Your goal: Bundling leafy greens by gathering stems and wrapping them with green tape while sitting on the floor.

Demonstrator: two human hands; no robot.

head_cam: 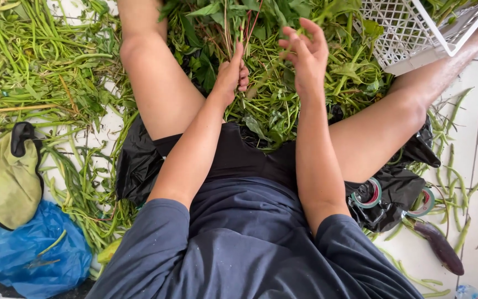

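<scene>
Leafy green stalks [233,25] stand bunched in the left hand [230,75], whose fingers are closed around their thin stems, some of them reddish, so the leaves spread above the fist. Just beside it, the right hand [305,52] is raised with its fingers loosely curled and pinching at a green stem near the top of the same bunch. Beyond and below both hands lies a thick heap of cut greens [283,105], spreading between the person's bare knees. Above and outward from the right hand sits a white plastic lattice crate [410,33], tilted. Far to the left of the left hand, more long stems [34,61] cover the tiled floor, with an olive cloth bag [6,182] and blue plastic bag [29,249] nearer the person. Below the right forearm, tape rolls [369,194] rest on black plastic [399,188], a dark purple eggplant [441,246] just past them.
</scene>
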